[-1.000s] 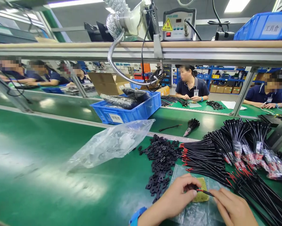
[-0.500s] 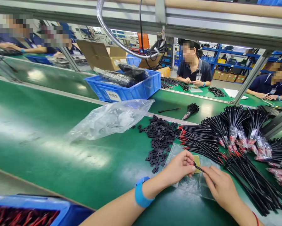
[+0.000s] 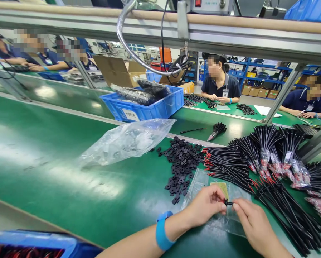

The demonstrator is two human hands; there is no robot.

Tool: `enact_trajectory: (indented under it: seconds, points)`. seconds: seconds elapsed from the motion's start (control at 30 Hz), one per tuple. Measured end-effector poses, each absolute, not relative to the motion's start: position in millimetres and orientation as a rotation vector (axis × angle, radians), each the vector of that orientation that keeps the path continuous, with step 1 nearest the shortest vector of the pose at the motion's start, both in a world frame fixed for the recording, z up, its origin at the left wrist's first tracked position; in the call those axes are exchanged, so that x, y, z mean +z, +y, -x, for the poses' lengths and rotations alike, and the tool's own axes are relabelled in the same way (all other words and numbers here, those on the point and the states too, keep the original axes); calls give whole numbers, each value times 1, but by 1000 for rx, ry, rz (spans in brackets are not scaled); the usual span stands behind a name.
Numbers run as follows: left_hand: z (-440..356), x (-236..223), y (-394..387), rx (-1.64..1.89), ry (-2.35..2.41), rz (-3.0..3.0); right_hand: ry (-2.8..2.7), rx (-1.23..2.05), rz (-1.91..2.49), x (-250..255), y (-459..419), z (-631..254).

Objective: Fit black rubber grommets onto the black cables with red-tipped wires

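Between the fingertips of my left hand (image 3: pixel 209 205) is a small black piece (image 3: pixel 225 201), mostly hidden by the fingers. It looks like the flat black pieces with holes heaped in a pile (image 3: pixel 182 157) just beyond. My right hand (image 3: pixel 253 216) pinches a short black cable (image 3: pixel 230 203) whose end meets the small piece. Whether the cable passes through its hole I cannot tell. Under both hands lies a clear plastic bag (image 3: pixel 196 184) with a yellowish square pad (image 3: pixel 222 187). Black cables with red ends (image 3: pixel 227 161) lie in a row behind my right hand.
Bundled cables (image 3: pixel 266 143) and loose cables (image 3: pixel 286 211) cover the right side. A crumpled plastic bag (image 3: pixel 128 141) lies left of the pile. Behind it stands a blue bin (image 3: pixel 149 111). Another blue bin (image 3: pixel 77 247) sits at lower left. Co-workers sit across the bench, under a metal rail (image 3: pixel 149 30).
Both hands have come closer together and slightly lower in view. The cable between them now lies nearly level, with less of it showing. The camera has tilted up a little.
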State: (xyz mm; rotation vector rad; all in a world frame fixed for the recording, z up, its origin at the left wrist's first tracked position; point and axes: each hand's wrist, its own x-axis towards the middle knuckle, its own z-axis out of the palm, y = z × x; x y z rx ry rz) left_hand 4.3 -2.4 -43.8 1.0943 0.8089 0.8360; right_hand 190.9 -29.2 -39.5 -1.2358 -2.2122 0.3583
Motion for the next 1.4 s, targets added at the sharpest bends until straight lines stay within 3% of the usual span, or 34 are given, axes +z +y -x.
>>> enact_trajectory:
  seconds: [0.27, 0.6, 0.73, 0.97, 1.1, 1.17, 1.4]
  points:
    - [1, -30, -9, 815, 1068, -1754, -2156, 830, 1306, -34, -25, -188]
    - [-4, -37, -16, 766, 1067, -1882, -2076, 1180, 1302, -51, -24, -188]
    - [-1, -29, -10, 774, 1033, -1778, -2094, 1043, 1257, -54, -22, -185]
    - [1, -36, -1, 800, 975, -1311, -2320, 163, 1023, -73, -10, -206]
    - [-6, -49, -2, 770, 881, -1031, -2368, -19, 918, -75, -13, -210]
    - [-7, -48, -5, 761, 891, -1040, -2352, 113, 966, -70, -18, -206]
    - [0, -25, -7, 716, 1005, -1678, -2047, 1096, 1369, -45, -27, -184]
